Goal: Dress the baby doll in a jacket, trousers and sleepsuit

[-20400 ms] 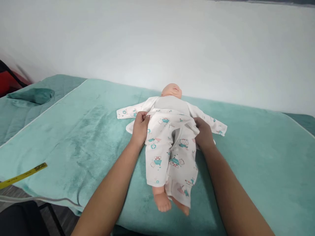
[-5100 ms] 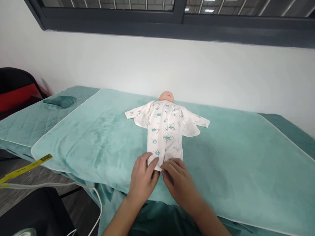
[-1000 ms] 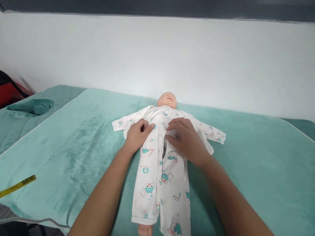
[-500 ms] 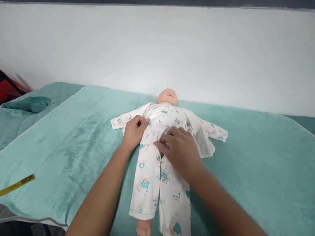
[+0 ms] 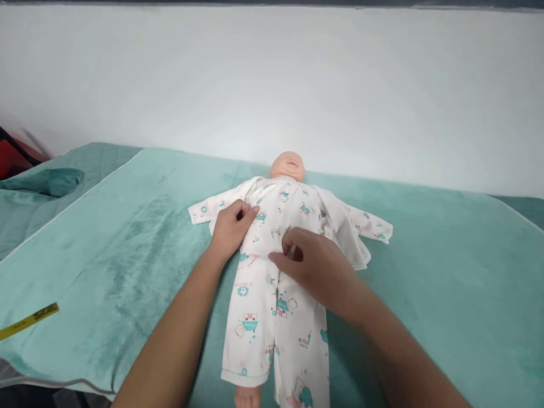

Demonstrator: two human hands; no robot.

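Observation:
A baby doll lies on its back, its head toward the wall. It wears white printed pants and a white long-sleeved top whose front lies spread to the sides. My left hand is closed at the left side of the pants' upper part, thumb and forefinger pinching the cloth there. Over the crotch of the pants, my right hand hovers with curled fingers. A gap shows between its thumb and forefinger, with no cloth in it. One bare doll foot sticks out of the left pant leg.
Green plush cloth covers the surface under the doll. Behind it rises a white wall. A yellow tape strip lies at the left, and a red and black item is at the far left edge.
My right hand has let go of the cloth at the crotch and drawn slightly right and toward me. The pants' front now lies flatter. The left hand stays in place.

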